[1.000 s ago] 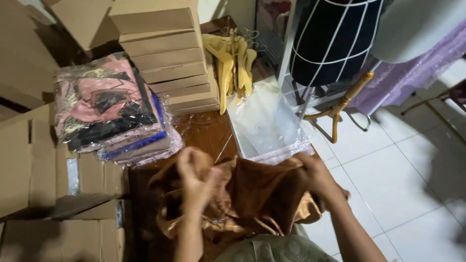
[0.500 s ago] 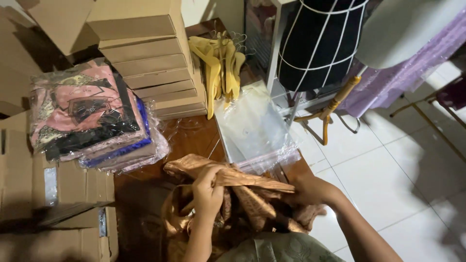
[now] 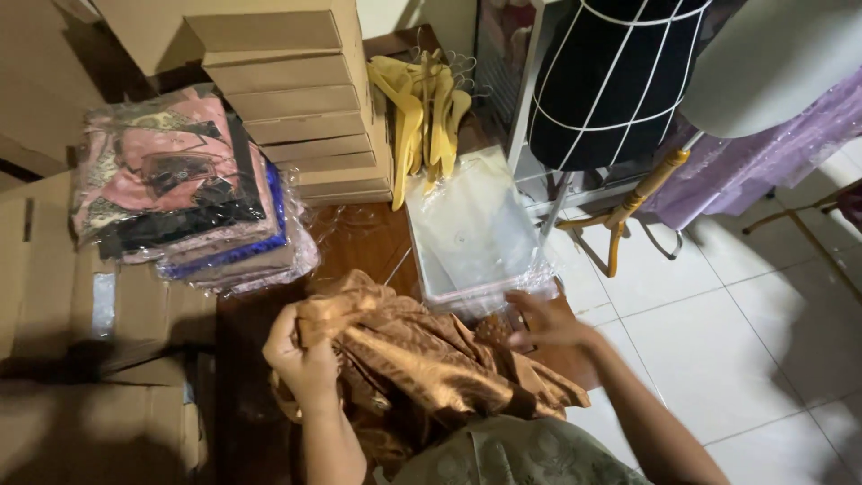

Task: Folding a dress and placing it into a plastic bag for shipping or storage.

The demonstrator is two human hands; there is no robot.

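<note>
In the head view, the left hand (image 3: 305, 355) at about 7 o'clock is closed around a bunched fold of shiny bronze-brown fabric (image 3: 422, 359), which lies crumpled across the near edge of the dark wooden worktop (image 3: 364, 242) and spills toward the person's lap. The right hand (image 3: 543, 321), at roughly 5 o'clock, has its fingers spread and rests at the fabric's right edge, just below a stack of clear plastic bags (image 3: 471, 233) (whether it touches the bags or only the cloth, I cannot tell). At 10 o'clock sits a pile of folded garments in clear wrappers (image 3: 180, 189), pink and black on top with a blue layer beneath. Behind it, toward 12 o'clock, stands a stack of flat cardboard boxes (image 3: 296, 99), and just beside those lie yellow hangers (image 3: 426, 112). At 1 o'clock a black dress form with white lines (image 3: 611, 81) stands on a pale tiled floor (image 3: 754, 332). More cardboard cartons (image 3: 63, 296) fill the 8 to 9 o'clock side.
</note>
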